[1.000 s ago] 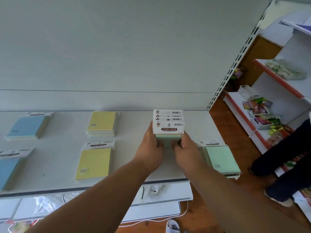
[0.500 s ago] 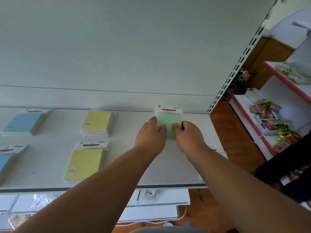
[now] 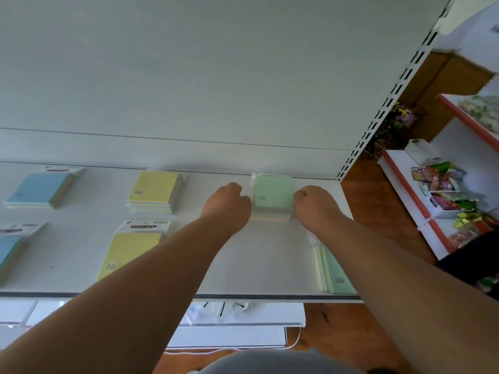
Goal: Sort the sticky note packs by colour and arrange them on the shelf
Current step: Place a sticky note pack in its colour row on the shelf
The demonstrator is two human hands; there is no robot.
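Note:
A stack of green sticky note packs (image 3: 272,194) lies flat at the back right of the white shelf (image 3: 264,260), against the back panel. My left hand (image 3: 228,205) grips its left side with curled fingers, and my right hand (image 3: 314,205) grips its right side the same way. Another green pack (image 3: 334,271) lies near the front right edge, partly hidden by my right forearm. Yellow packs sit in the middle, one stack at the back (image 3: 154,190) and one in front (image 3: 132,249). Blue packs lie at the left, back (image 3: 40,188) and front (image 3: 10,249).
A slotted white upright (image 3: 378,117) ends the shelf on the right. Beyond it, over a wooden floor, stands a red-edged shelf unit with snack packets (image 3: 445,190). A person in dark clothing (image 3: 469,255) is at the right edge. A lower shelf (image 3: 243,314) juts out below.
The green stack was held upright in the air between both hands; it went back and down and now lies flat at the rear of the shelf, hands at its sides.

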